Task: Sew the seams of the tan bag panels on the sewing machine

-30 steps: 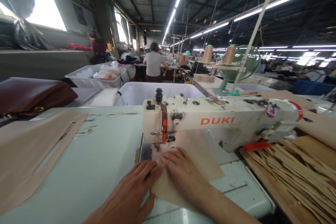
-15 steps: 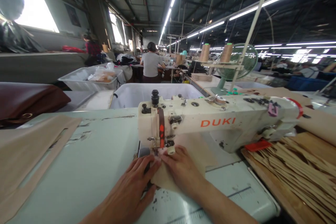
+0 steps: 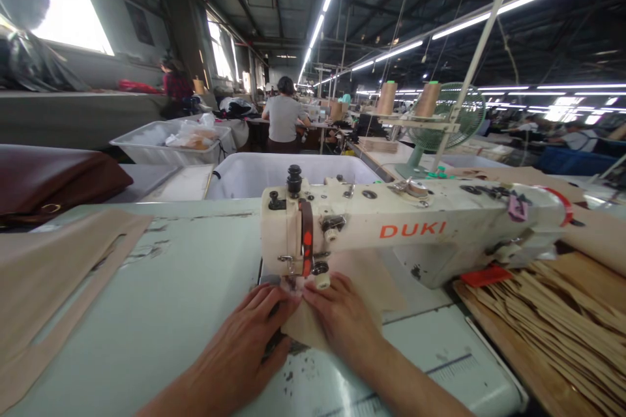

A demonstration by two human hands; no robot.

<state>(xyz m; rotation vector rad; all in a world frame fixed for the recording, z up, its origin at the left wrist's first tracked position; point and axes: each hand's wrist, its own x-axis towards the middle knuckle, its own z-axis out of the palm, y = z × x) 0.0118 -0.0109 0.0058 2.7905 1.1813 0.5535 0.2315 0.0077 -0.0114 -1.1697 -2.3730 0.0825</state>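
Fed further under the needle than a second earlier, the tan fabric piece [image 3: 298, 333] lies on the pale green desk [image 3: 186, 287] in a long, strip-lit factory hall. From left: flat tan cut panels [image 3: 49, 287], a brown leather bag [image 3: 53, 182], and a white plastic tub [image 3: 147, 150] holding filled bags. The left hand [image 3: 244, 345] and right hand [image 3: 345, 322] press the piece flat, neither grip closed, at the presser foot of the cream sewing machine [image 3: 440, 208] lettered "DUKI". Loose tan strips [image 3: 552, 313] pile at right.
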